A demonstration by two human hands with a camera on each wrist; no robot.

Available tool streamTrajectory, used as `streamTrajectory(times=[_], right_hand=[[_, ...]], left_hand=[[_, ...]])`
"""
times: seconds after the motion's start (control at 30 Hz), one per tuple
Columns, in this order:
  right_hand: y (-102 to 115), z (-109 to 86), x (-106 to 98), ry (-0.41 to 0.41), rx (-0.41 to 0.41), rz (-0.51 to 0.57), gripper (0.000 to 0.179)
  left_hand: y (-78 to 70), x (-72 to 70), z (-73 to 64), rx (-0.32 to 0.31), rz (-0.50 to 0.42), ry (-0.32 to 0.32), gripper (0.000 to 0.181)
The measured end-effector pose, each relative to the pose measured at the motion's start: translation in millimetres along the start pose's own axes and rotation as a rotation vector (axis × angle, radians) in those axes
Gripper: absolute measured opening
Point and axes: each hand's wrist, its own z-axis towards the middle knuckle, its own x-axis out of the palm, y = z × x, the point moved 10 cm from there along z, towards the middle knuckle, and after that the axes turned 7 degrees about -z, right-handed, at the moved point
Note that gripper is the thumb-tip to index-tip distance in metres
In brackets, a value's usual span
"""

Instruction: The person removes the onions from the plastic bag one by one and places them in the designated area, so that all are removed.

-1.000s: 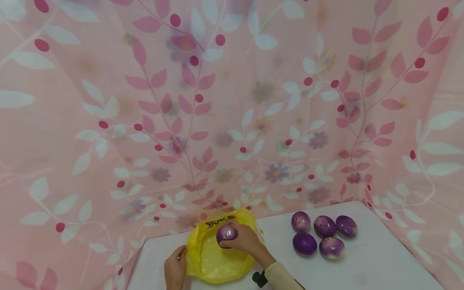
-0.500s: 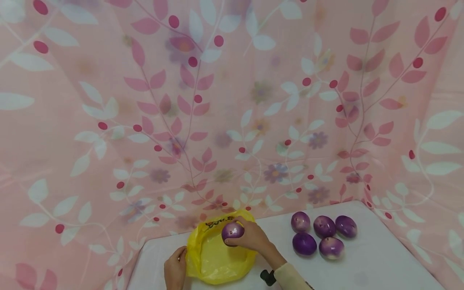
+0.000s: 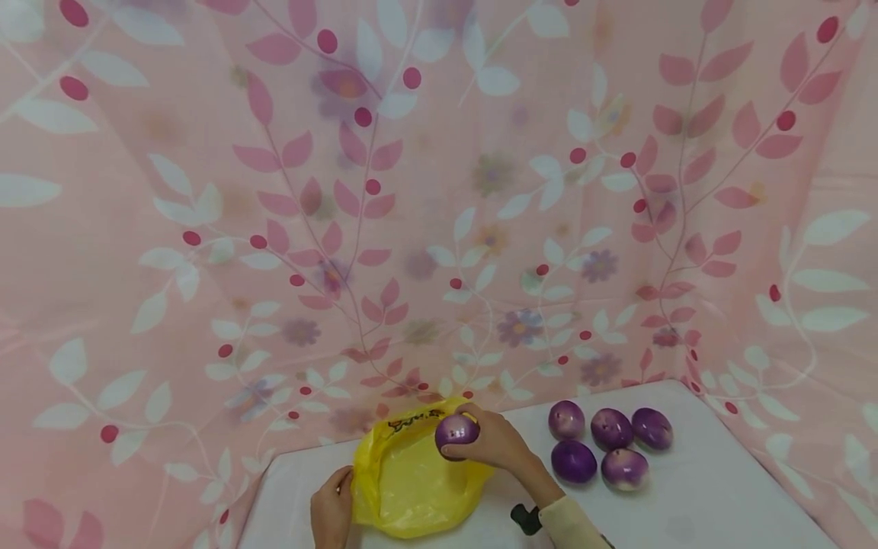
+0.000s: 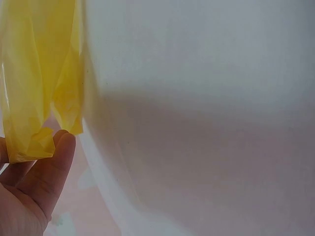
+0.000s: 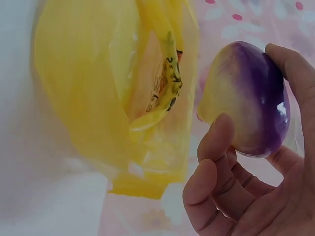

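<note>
In the head view, my right hand (image 3: 499,442) grips a glossy, rounded purple fruit (image 3: 456,438) above the right side of a yellow plastic bag (image 3: 425,507). Close up in the right wrist view, the fruit (image 5: 248,101) is pale yellow on one side and deep purple on the other, between thumb and fingers. Its exact kind is unclear. At the bag's left edge, my left hand (image 3: 331,507) pinches the plastic. The left wrist view shows the yellow film (image 4: 42,73) hanging from those fingers (image 4: 51,172). Dark printing runs along the bag's far rim.
Several similar purple fruits (image 3: 610,450) lie grouped on the white table (image 3: 713,473) to the right of the bag. A small dark object (image 3: 525,519) shows beside the right sleeve (image 3: 572,524). Behind the table hangs a pink patterned cloth (image 3: 411,229).
My right hand has shifted right with the fruit, from over the middle of the bag to its right side. The left hand has stayed at the bag's edge.
</note>
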Motion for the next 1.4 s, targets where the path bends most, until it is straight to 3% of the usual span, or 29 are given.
streamTrajectory(times=[0.73,0.93,1.17,1.4], right_hand=[[-25.2,-14.9,-38.2,-0.051,-0.015,-0.033,0.066],[-34.5,-20.7,-46.7,-0.026,0.018,-0.013,0.066],[-45.9,-31.4,-58.7,-0.059,0.054,-0.041,0.067],[-62.7,-38.6,-69.1,-0.107,0.092,-0.096,0.073]], left_hand=[[-7.5,-3.2,-0.4,0.042,-0.011,-0.003,0.011],[-6.6,-2.6,-0.2,0.043,-0.01,0.001,0.011],[-4.6,-1.9,-0.8,0.03,-0.015,0.01,0.011],[-8.0,-3.1,-1.6,0.057,-0.013,0.005,0.011]])
